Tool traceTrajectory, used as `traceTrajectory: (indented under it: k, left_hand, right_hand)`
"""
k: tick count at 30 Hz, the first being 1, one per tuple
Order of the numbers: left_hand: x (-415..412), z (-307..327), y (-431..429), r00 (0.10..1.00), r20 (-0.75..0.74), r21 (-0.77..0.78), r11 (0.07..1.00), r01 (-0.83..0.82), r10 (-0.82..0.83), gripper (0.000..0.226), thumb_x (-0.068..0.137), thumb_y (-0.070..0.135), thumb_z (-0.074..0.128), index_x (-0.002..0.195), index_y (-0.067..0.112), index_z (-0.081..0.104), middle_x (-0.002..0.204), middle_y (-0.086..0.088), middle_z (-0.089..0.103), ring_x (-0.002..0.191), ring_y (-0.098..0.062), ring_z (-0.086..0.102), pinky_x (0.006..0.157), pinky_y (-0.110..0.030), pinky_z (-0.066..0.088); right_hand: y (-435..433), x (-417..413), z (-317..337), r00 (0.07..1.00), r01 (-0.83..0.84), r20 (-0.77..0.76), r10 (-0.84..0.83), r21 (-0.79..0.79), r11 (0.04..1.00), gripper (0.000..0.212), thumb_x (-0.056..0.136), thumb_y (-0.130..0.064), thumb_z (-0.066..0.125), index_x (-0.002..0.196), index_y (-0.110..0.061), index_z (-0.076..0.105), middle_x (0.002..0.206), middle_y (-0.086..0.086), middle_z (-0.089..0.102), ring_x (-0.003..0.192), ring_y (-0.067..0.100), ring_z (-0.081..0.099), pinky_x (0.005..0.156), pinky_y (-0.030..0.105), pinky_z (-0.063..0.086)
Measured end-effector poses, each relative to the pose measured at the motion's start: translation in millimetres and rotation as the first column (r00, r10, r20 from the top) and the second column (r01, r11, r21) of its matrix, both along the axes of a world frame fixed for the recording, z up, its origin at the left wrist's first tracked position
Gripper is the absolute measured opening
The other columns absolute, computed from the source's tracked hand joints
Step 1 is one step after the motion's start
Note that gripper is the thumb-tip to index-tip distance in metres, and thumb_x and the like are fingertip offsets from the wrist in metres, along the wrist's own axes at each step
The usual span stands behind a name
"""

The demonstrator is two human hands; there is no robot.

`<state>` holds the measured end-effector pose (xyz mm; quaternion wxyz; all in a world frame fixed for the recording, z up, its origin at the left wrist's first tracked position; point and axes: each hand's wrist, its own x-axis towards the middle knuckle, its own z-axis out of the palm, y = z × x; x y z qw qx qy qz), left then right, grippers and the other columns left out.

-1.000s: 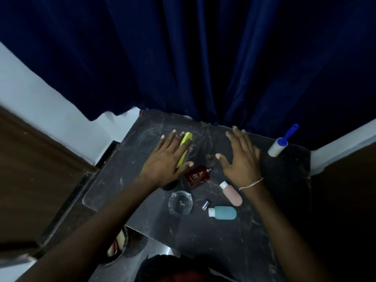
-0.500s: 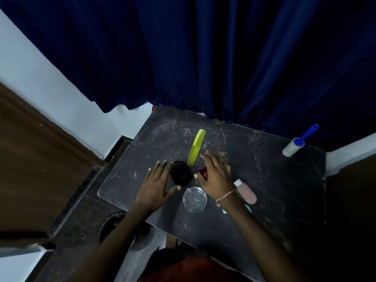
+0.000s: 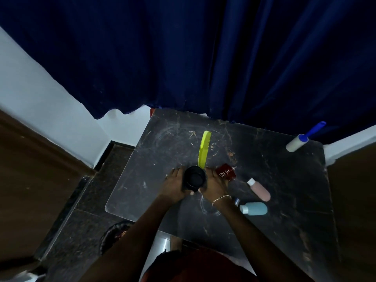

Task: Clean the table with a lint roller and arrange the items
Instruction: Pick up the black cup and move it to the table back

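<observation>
A round black jar (image 3: 195,178) sits at the middle of the dark marble table (image 3: 274,180). My left hand (image 3: 175,186) grips its left side and my right hand (image 3: 214,185) grips its right side. Just behind the jar lies a lime green comb (image 3: 204,149). A dark red bottle (image 3: 225,172) lies beside my right hand. A pink bottle (image 3: 259,189) and a light blue bottle (image 3: 254,208) lie to the right. My right wrist partly hides a clear glass dish (image 3: 207,207). The lint roller (image 3: 305,137), white with a blue handle, lies at the far right corner.
A dark blue curtain (image 3: 183,58) hangs right behind the table. White wall (image 3: 40,94) and brown wooden panels (image 3: 30,180) flank the left side. A dark round bin (image 3: 114,235) stands on the floor below the table's near left edge.
Both hands drew back from the far part of the table and closed round the black jar. The right hand left the red bottle. The camera view shifted as well.
</observation>
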<state>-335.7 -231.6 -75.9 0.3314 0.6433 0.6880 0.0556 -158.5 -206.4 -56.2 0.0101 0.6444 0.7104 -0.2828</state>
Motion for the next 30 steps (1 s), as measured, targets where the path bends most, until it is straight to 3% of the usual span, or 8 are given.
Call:
traceTrajectory:
  k: [4,11,16,20,23,27,29,30]
  left_hand:
    - [2.2,-3.7,9.9,0.994,0.110,-0.024,1.000,-0.009,0.012,0.109,0.075,0.033,0.091,0.161,0.012,0.028,0.161,-0.011,0.042,0.150,-0.030,0.038,0.121,-0.043,0.038]
    - [-2.2,-8.0,9.7,0.963,0.265,-0.035,0.998,-0.045,0.053,0.087,0.081,0.024,0.088,0.153,0.017,0.040,0.150,-0.007,0.055,0.140,-0.026,0.051,0.115,-0.046,0.045]
    - [-7.1,-1.0,8.5,0.920,0.385,0.017,0.996,-0.084,0.071,0.087,0.079,0.022,0.090,0.152,0.023,0.042,0.150,-0.004,0.057,0.137,-0.023,0.054,0.113,-0.046,0.048]
    - [-7.8,13.7,12.2,0.887,0.462,0.131,0.990,-0.058,-0.009,0.093,0.070,0.030,0.094,0.148,0.029,0.044,0.145,0.007,0.054,0.135,-0.014,0.052,0.113,-0.043,0.049]
    - [-1.2,29.2,12.6,0.865,0.492,0.203,0.979,-0.009,-0.094,0.097,0.066,0.043,0.091,0.148,0.040,0.038,0.144,0.019,0.047,0.136,-0.001,0.047,0.114,-0.028,0.044]
    - [13.9,47.6,8.3,0.833,0.529,0.234,0.971,0.039,-0.161,0.101,0.070,0.037,0.092,0.148,0.056,0.030,0.147,0.029,0.044,0.141,0.003,0.044,0.113,-0.021,0.042]
    - [21.2,58.9,5.0,0.827,0.533,0.248,0.967,0.050,-0.179,0.100,0.069,0.045,0.089,0.143,0.066,0.025,0.143,0.038,0.042,0.139,0.009,0.042,0.110,-0.013,0.040]
    - [24.8,62.9,3.6,0.826,0.530,0.255,0.965,0.059,-0.191,0.100,0.069,0.045,0.089,0.143,0.066,0.025,0.144,0.034,0.043,0.140,0.006,0.043,0.111,-0.015,0.041]
  right_hand:
    - [-2.2,-14.9,-1.8,0.998,0.049,0.029,-0.048,-0.052,0.997,0.083,0.080,-0.022,0.071,0.151,-0.025,0.028,0.146,-0.001,0.049,0.133,0.024,0.052,0.114,0.044,0.030]
    - [-6.2,-23.9,2.1,0.994,0.098,0.045,-0.096,-0.051,0.994,0.077,0.083,-0.024,0.064,0.151,-0.030,0.028,0.132,0.001,0.064,0.124,0.028,0.059,0.111,0.047,0.037]
    - [-10.5,-22.5,18.3,0.993,0.113,-0.037,-0.112,0.023,0.993,0.073,0.084,-0.025,0.063,0.150,-0.033,0.032,0.129,-0.001,0.065,0.124,0.028,0.059,0.109,0.044,0.039]
    - [-12.5,-7.5,34.7,0.953,0.135,-0.282,-0.106,0.084,0.987,0.076,0.079,-0.016,0.072,0.147,-0.024,0.039,0.134,0.001,0.063,0.122,0.026,0.061,0.103,0.043,0.048]
    - [-19.7,8.1,46.4,0.887,0.172,-0.451,-0.095,0.133,0.976,0.073,0.076,-0.010,0.078,0.141,-0.019,0.047,0.131,-0.005,0.062,0.120,0.010,0.060,0.104,0.031,0.050]
    - [-33.4,25.3,57.5,0.870,0.230,-0.479,-0.114,0.191,0.954,0.078,0.072,-0.011,0.082,0.141,-0.017,0.047,0.125,-0.019,0.054,0.115,-0.008,0.051,0.097,-0.004,0.036]
    - [-39.9,34.6,63.9,0.851,0.254,-0.508,-0.131,0.180,0.950,0.083,0.070,-0.012,0.085,0.143,-0.013,0.046,0.131,-0.014,0.056,0.120,-0.007,0.052,0.099,-0.002,0.037]
    - [-43.3,39.5,67.4,0.845,0.262,-0.516,-0.138,0.174,0.949,0.085,0.070,-0.016,0.085,0.144,-0.013,0.045,0.135,-0.010,0.057,0.122,-0.003,0.054,0.102,0.005,0.041]
